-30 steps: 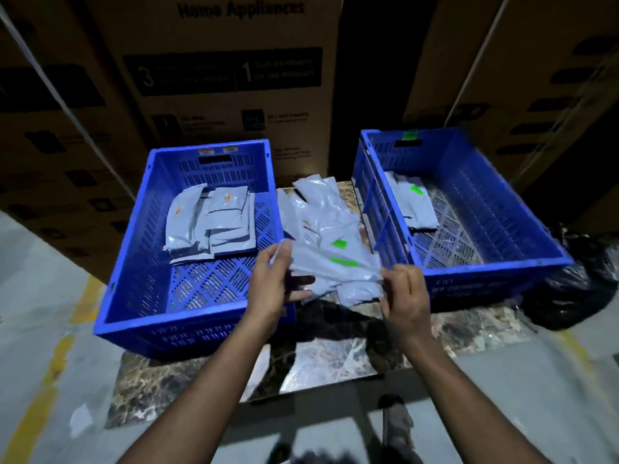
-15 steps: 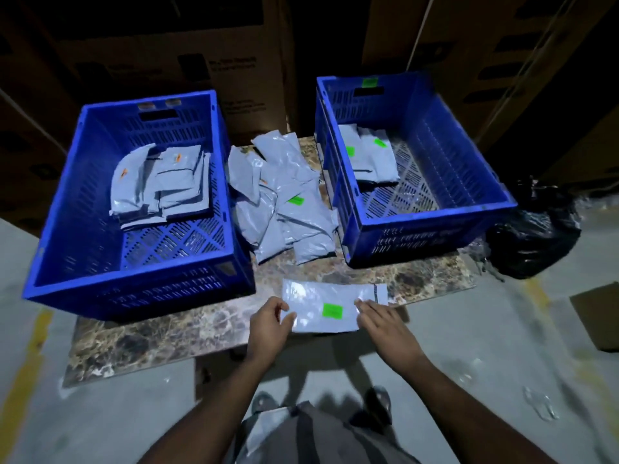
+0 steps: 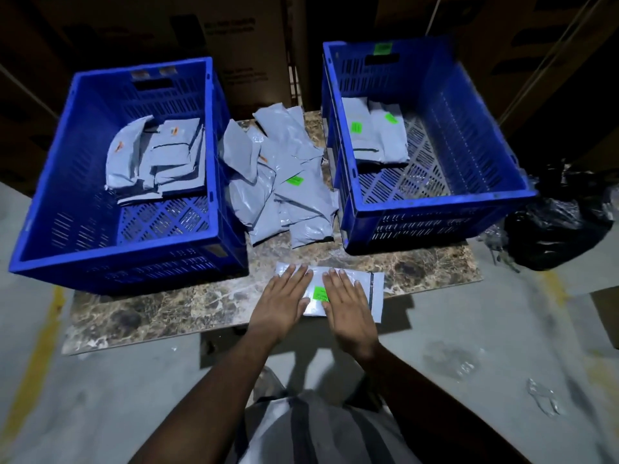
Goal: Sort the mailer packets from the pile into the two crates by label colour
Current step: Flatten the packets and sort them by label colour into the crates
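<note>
Mailer packet [image 3: 375,293], green label, flat on worktop [image 3: 167,309], lower centre of frame. Left hand [image 3: 279,296] and right hand [image 3: 348,301] pressing it, fingers straight, nothing grasped. Likely light, floppy, slick film; pinch at free edge.

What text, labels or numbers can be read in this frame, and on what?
None legible.
Cardboard box: white print, blurred.
Green label on the packet under both hands: dark print, too small.
Green tag on the right crate: unreadable.
Orange labels in the left crate: unreadable.
</note>
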Available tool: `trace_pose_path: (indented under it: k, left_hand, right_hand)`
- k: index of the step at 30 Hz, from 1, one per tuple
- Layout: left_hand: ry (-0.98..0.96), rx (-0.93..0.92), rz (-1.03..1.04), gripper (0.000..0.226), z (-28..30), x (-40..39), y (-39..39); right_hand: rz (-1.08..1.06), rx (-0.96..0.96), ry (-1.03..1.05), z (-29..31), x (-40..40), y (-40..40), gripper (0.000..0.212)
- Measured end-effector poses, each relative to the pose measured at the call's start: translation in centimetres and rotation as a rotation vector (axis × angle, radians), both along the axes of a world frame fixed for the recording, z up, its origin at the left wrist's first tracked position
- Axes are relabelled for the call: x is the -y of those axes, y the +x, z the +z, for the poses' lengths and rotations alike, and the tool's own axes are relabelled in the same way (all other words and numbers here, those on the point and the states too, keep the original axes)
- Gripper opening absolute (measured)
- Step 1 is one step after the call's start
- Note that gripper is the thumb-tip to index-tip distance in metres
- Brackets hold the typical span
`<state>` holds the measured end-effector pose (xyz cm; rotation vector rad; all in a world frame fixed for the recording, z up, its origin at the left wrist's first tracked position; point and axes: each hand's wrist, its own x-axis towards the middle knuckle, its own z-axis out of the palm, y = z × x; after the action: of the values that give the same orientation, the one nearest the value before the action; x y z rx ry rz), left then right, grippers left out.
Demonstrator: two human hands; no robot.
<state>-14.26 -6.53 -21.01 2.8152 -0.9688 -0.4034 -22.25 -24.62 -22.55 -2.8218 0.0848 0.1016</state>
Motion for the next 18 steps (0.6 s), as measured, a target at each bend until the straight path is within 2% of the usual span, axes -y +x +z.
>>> trace_pose_path:
  k: [5,13,16,18]
  left_hand:
    - [0.011,0.015,0.027,0.060,-0.4,-0.2,-0.3]
    - [-0.012,0.006,0.089,0.061,-0.6,-0.3,-0.6]
    - [-0.019,-0.016,0.187,0.062,-0.5,0.1,-1.1]
    - [-0.043,-0.023,0.271,0.063,-0.2,0.3,-1.5]
  right_hand:
    - [0.025,-0.022,-0.030,-0.5,0.9,-0.3,0.060]
    - [-0.073,-0.038,-0.085,0.0,5.5,-1.6,0.062]
    - [-0.213,-0.074,-0.154,0.8,6.5,-1.0,0.066]
    - [-0.214,-0.081,-0.156,1.8,5.9,-0.7,0.066]
